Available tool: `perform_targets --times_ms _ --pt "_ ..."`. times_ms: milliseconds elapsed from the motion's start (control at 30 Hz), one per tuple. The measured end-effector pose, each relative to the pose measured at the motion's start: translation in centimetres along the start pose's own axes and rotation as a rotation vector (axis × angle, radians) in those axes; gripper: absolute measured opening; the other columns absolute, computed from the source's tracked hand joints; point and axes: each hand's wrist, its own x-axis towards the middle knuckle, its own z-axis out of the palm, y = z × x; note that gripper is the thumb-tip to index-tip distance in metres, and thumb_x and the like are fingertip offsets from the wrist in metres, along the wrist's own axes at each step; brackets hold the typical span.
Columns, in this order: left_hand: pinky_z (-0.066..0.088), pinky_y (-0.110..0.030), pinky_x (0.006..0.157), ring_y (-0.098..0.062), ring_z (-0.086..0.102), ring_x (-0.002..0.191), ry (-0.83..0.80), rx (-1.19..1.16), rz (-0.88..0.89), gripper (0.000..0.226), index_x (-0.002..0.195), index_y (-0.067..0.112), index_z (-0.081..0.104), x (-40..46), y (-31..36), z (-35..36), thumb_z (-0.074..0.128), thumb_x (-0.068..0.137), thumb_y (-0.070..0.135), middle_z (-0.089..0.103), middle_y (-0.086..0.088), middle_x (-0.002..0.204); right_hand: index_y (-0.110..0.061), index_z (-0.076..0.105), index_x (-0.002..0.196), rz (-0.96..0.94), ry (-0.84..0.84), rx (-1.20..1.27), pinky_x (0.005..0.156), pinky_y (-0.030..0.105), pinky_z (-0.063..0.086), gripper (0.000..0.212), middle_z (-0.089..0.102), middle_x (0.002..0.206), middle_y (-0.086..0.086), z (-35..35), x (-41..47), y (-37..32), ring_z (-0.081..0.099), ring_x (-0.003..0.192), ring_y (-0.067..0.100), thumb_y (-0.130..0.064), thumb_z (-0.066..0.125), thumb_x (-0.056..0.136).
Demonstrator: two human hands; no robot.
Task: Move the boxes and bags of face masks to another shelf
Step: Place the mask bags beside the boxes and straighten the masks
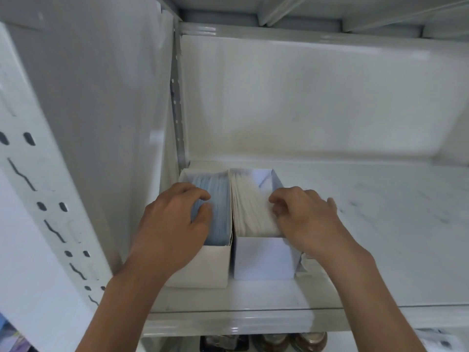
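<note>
From the head view, two open-topped boxes stand side by side, touching, at the left end of a white metal shelf. The left hand curls over the box of blue masks, thumb and fingers pinching the stack beneath them. The right hand curls its fingers into the white masks in the box of white masks under it. The likely risk: lifting by the masks alone could pull loose stacks out, leaving or tipping the lidless boxes. Jars show dimly below the wrists.
</note>
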Motion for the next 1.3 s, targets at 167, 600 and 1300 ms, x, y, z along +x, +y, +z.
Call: perform_targets --times_ms 167,600,1300 --pt "0.051 -0.043 0.092 -0.017 0.058 0.108 -0.003 -0.001 0.003 0.024 0.112 0.025 0.068 0.0 -0.1 0.0 0.052 0.095 0.031 0.06 0.01 0.122 -0.018 0.06 0.103 -0.023 -0.015 -0.23 0.098 0.044 0.035 0.026 0.061 0.108 0.001 -0.5 -0.1 -1.6 0.052 0.115 0.029 -0.041 0.063 0.09" --pt "0.051 -0.045 0.091 -0.018 0.058 0.106 0.008 -0.023 -0.005 0.025 0.107 0.026 0.068 0.1 -0.2 0.1 0.049 0.095 0.035 0.061 0.01 0.12 -0.022 0.029 0.07 -0.014 -0.147 -0.416 0.106 0.052 0.026 0.038 0.04 0.078 -0.001 -0.5 0.9 -2.6 0.049 0.096 0.028 -0.036 0.055 0.094" --pt "0.053 -0.042 0.086 -0.015 0.057 0.104 0.02 -0.039 -0.002 0.017 0.104 0.031 0.066 0.1 -0.5 0.3 0.054 0.094 0.037 0.057 0.016 0.114 -0.036 0.069 0.102 -0.076 0.182 0.07 0.09 0.042 0.04 0.043 0.067 0.089 -0.022 0.1 0.2 0.1 0.059 0.095 0.013 -0.072 0.053 0.085"
